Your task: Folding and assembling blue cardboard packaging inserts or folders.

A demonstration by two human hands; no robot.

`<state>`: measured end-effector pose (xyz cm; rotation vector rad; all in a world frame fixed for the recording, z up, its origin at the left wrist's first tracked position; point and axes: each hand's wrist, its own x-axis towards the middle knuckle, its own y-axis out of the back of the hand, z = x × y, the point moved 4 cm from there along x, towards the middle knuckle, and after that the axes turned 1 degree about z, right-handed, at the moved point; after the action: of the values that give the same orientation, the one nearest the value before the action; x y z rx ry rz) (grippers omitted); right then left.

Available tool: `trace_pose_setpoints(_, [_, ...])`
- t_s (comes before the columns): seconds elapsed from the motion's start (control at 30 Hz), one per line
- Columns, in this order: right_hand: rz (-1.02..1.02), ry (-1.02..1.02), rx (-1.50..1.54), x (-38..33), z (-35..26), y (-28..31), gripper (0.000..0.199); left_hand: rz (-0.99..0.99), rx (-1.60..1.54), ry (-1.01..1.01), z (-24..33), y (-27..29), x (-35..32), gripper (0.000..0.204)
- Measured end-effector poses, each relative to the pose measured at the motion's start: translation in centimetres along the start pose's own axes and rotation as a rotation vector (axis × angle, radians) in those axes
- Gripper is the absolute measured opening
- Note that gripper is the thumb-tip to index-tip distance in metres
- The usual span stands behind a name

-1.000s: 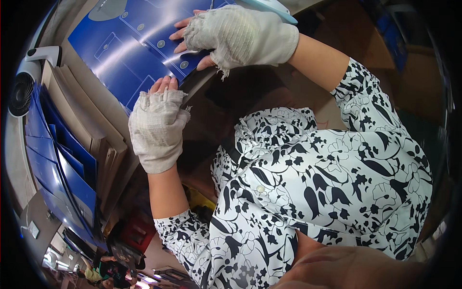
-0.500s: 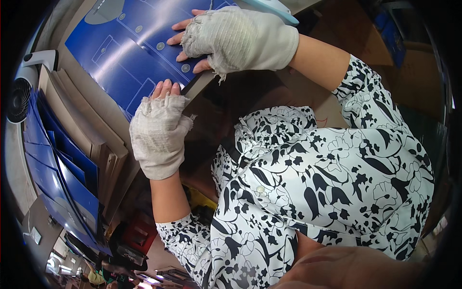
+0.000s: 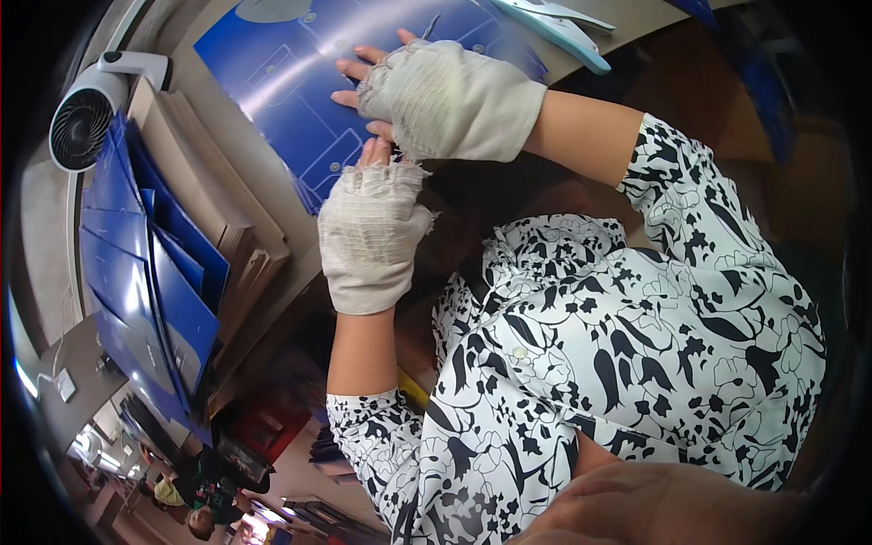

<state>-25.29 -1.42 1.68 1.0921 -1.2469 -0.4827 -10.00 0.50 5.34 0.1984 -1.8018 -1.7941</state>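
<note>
White fingerless gloves cover both hands at the worktop's near edge. The left hand (image 3: 371, 232) rests flat on the edge of a blue printed sheet (image 3: 300, 100), fingers open. Beyond it, the right hand (image 3: 436, 95) presses flat on the sheet, gripping nothing. Blue folders (image 3: 145, 282) and a small fan (image 3: 86, 113) sit left.

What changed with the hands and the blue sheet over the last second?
The left hand slid up to the near edge of the blue sheet, closing on the right hand, which stays flat on it. The blue stack and the fan stayed put.
</note>
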Motion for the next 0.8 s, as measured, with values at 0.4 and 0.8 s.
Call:
trace_pose_setpoints(0.4, [-0.092,-0.127,-0.043,-1.1,1.2,1.2,0.049,0.212,-0.240,0.222,-2.9,-1.1,3.3,0.042])
trace_pose_setpoints(0.8, [-0.130,-0.202,-0.062,-1.4,-0.2,-0.1,0.061,-0.050,0.101,0.312,-10.8,-5.2,9.2,0.061])
